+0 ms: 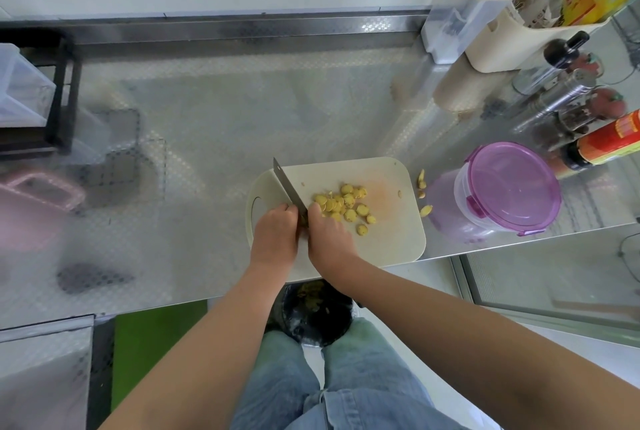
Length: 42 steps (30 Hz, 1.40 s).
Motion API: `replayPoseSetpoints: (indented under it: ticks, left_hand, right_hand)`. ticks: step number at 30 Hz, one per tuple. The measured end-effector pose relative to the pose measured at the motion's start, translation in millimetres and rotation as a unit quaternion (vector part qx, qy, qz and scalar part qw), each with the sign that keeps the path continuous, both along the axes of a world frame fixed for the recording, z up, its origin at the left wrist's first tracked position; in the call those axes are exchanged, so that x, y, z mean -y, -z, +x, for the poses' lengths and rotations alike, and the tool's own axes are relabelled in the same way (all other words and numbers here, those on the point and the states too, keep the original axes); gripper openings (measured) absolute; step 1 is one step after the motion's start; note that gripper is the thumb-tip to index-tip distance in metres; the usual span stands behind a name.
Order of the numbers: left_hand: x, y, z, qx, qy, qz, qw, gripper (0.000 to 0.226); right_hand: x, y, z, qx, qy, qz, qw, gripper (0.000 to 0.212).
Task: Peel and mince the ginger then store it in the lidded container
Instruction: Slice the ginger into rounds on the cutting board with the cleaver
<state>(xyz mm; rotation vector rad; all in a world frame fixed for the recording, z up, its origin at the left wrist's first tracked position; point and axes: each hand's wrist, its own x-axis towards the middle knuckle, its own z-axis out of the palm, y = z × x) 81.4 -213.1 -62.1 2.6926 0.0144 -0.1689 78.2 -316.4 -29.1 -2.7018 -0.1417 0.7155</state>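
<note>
A person stands at a steel counter over a pale cutting board that lies at the counter's near edge. The left hand is curled tight at the base of a knife. The handle is hidden inside the fist, and only the blade shows, slanting up and away to the left across the board. The right hand lies just beside the blade, knuckles up, with its fingertips tucked down at the near edge of the ginger slices. Whether those fingers pinch a piece of ginger cannot be told, because the hand covers whatever is under it. A small dark-yellow bit shows in the gap between the two hands.

The slices are yellow rounds that lie in a loose heap on the middle of the board, some overlapping. A few ginger scraps sit on the counter just off the board's right edge. To the right of them stands the lidded container, clear with its purple lid on, apart from the board.

Below the counter edge, between the forearms, a dark bin is partly hidden, and its contents are hard to make out. The bottles at far right are blurred and cut off by the frame.
</note>
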Motion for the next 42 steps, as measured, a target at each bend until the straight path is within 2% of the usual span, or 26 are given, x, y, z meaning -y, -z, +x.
replayPoseSetpoints:
  ticks: [5,9,13,20,24,29,33,42]
  left_hand:
    - [-2.2,1.8,0.0,-0.003,-0.001,-0.006,1.0,0.01]
    - [-5.5,2.4,-2.5,-0.004,-0.006,-0.027,1.0,0.005]
    - [-6.4,0.0,-9.4,0.006,-0.011,-0.054,0.998,0.014]
    - [-4.8,-0.5,-14.5,-0.005,-0.039,-0.06,0.997,0.017]
    - [-3.8,-3.8,-14.6,-0.019,-0.048,-0.063,0.997,0.02]
    - [-2.8,-1.8,-21.2,0.001,-0.1,-0.088,0.991,0.01]
    - [-1.3,0.5,-17.5,-0.002,-0.114,-0.097,0.989,0.008]
    - [-1.5,-1.1,-15.1,-0.002,-0.082,-0.082,0.993,0.007]
  right_hand:
    - [-0.2,4.0,4.6,0.016,0.01,0.006,1.0,0.023]
    - [6.9,8.4,8.0,0.016,0.021,0.011,1.0,0.015]
    - [23.0,7.5,17.1,0.017,0.051,0.014,0.998,0.017]
    - [24.8,-7.9,11.5,0.033,0.019,0.061,0.997,0.012]
    - [22.6,-11.1,4.7,0.022,0.014,0.054,0.998,0.014]
    - [21.2,-14.0,-1.8,0.018,0.02,0.073,0.997,0.015]
    - [20.3,-16.1,-2.1,0.021,0.012,0.063,0.998,0.015]
    - [22.2,-20.7,0.3,0.024,-0.028,0.021,0.999,0.015]
